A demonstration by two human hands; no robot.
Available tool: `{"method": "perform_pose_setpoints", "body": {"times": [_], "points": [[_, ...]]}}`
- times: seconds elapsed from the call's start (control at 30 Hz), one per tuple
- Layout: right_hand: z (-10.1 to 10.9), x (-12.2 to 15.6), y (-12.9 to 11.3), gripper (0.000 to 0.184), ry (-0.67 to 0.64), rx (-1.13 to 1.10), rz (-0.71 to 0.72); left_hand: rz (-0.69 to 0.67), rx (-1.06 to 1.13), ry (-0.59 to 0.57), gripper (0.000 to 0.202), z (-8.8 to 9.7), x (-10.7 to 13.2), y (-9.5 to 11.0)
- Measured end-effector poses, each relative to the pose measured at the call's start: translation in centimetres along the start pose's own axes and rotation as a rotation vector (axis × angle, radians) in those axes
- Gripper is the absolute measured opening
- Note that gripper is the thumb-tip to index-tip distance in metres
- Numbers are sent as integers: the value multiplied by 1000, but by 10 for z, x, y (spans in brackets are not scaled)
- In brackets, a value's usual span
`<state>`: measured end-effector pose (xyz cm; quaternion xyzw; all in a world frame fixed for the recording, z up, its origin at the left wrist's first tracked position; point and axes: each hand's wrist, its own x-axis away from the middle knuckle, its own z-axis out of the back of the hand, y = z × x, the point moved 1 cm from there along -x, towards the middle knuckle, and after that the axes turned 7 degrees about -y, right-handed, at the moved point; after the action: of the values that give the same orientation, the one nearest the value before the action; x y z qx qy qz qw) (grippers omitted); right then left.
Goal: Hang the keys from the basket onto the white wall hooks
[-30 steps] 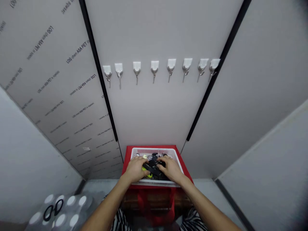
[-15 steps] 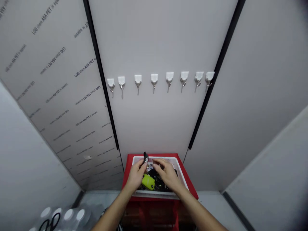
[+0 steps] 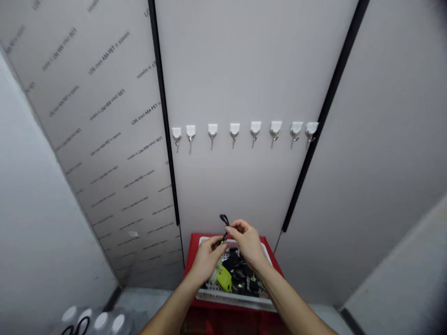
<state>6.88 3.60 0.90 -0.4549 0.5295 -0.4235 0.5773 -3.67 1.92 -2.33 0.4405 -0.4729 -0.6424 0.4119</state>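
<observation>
A white basket [image 3: 233, 298] full of dark items and a lime-green one [image 3: 224, 278] sits on a red stand [image 3: 193, 246] against the wall. Above it my left hand [image 3: 207, 258] and my right hand [image 3: 246, 242] both pinch a small black looped item [image 3: 224, 220], lifted clear of the basket. Both hands have fingers closed on it. A row of several white wall hooks [image 3: 234, 132] hangs higher up, all bare.
Grey wall panels with black seams [image 3: 166, 135] surround the spot. A pack of white-capped bottles [image 3: 94, 323] lies at the lower left on the floor.
Both hands rose out of the basket, lifting a small black looped item above its rim. The view tilted up, so the hooks sit lower in the picture.
</observation>
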Motion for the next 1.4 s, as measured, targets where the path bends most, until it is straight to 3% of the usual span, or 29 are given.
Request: {"method": "perform_pose_setpoints", "body": {"times": [0.1,0.23,0.37,0.5,0.67,0.9,1.13,1.23,1.4], "points": [[-11,-12,-31,14,-32,-23,78,-6,230,24,28,7,-7,18],[-32,-31,-80,13,-84,-42,198,-54,433,92,28,29,-15,57],[-58,-49,-119,13,-141,-45,313,-142,527,148,24,59,-19,95],[-86,-69,-137,13,-138,-113,338,-178,536,174,21,91,-24,115],[-115,-101,-142,14,-44,-98,317,-150,457,251,15,121,-36,128],[-131,-131,-143,13,130,126,349,-144,392,339,11,141,-57,134],[-133,-136,-135,11,124,346,294,-130,280,370,11,138,-67,117],[-130,-134,-130,13,89,382,319,-142,212,442,6,136,-65,115],[-97,-111,-100,19,-21,409,355,-213,1,608,24,134,-49,105]]}}
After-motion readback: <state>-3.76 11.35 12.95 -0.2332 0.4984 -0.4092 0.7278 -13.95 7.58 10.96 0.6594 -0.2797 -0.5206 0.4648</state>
